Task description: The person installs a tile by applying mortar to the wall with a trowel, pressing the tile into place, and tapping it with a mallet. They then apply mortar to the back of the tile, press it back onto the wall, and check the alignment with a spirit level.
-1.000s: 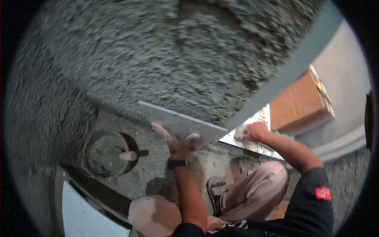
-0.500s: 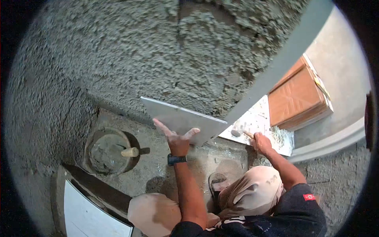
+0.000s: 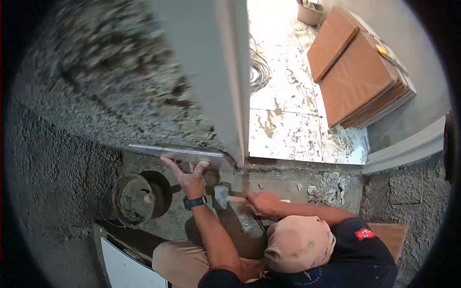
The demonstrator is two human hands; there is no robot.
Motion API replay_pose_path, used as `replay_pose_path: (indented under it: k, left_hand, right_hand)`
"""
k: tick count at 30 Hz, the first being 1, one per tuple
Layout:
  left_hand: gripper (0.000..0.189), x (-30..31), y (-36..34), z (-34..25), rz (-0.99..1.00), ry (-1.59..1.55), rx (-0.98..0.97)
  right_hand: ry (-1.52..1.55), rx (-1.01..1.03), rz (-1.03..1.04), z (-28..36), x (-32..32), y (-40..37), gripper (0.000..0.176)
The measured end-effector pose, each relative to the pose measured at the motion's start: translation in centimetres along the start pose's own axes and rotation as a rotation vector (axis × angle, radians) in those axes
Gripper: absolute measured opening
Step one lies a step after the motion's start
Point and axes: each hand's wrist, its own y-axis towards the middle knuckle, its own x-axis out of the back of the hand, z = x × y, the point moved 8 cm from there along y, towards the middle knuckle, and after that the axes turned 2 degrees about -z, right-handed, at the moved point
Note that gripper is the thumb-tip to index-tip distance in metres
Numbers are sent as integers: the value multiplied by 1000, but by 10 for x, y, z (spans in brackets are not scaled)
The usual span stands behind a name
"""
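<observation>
My left hand (image 3: 191, 181) is spread with its fingers stretched out against the face of a grey tile (image 3: 211, 160). The tile stands on edge by the rough wall, beside the door frame, and is seen almost edge-on from above. In my right hand (image 3: 265, 203) is the wooden handle of a mallet (image 3: 221, 196). Its grey head points left, below the tile and apart from it. To the left of my left hand stands a bucket (image 3: 116, 204) with grey mortar (image 3: 134, 194) inside. A pale tool handle end (image 3: 150, 198) shows in it.
A grey door frame (image 3: 218, 62) rises by the tile. Beyond it lie a splattered white floor (image 3: 283, 134), a coiled cable (image 3: 259, 74) and a stack of brown boxes (image 3: 357, 74). Rubble (image 3: 331, 187) sits near the threshold; a white panel (image 3: 129, 266) is at lower left.
My view has turned toward the doorway. My right hand has brought the mallet from the doorway to below the tile. The tile now stands closer to the wall, with my left hand still on it.
</observation>
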Motion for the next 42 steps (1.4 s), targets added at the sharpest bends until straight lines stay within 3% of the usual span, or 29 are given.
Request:
replay_pose_path:
  k: [2,4,5,7,14,17,21,25,27,28,30,33,35,37,38,42]
  left_hand:
    - [128,1,0,3,12,15,-83]
    - [115,0,-3,-7,31,-17,-193]
    - [115,-2,-3,-8,41,-1,-190]
    - [118,-1,0,0,49,-138,-99]
    - [104,6,-2,2,21,-111,-181]
    - [101,8,-2,-7,7,-34,-206]
    - [97,8,-4,-13,-9,79,-220]
    - [93,11,1,-1,42,-16,-231]
    - [88,16,0,-5,-40,220,-316]
    - [88,15,1,-3,-35,221,-319]
    - [83,9,2,-2,8,49,-286]
    - [77,8,-5,-8,-62,108,-155]
    - [74,17,1,3,-50,132,-215]
    - [72,19,1,4,-37,154,-272]
    - [70,19,0,0,-45,215,-299]
    - [65,18,1,-8,-45,336,-339]
  right_hand:
    - [90,-4,19,4,-13,19,29]
    - [19,138,21,14,-24,31,32]
    - [37,137,22,13,-30,36,32]
    - [10,322,-34,25,-34,40,35]
    - [-5,326,84,44,-16,53,38]
    - [94,219,110,29,3,62,37]
    - [133,222,-68,39,3,41,31]
    - [11,406,23,50,3,48,32]
    - [216,114,150,30,19,55,35]
    - [105,126,-81,14,19,61,33]
    - [122,167,-95,21,6,56,30]
    - [131,254,-154,32,-4,41,29]
    - [135,307,-200,32,-1,43,29]
    - [282,48,62,13,18,50,28]
    - [161,90,-80,9,21,54,27]
    - [210,207,-190,25,15,40,29]
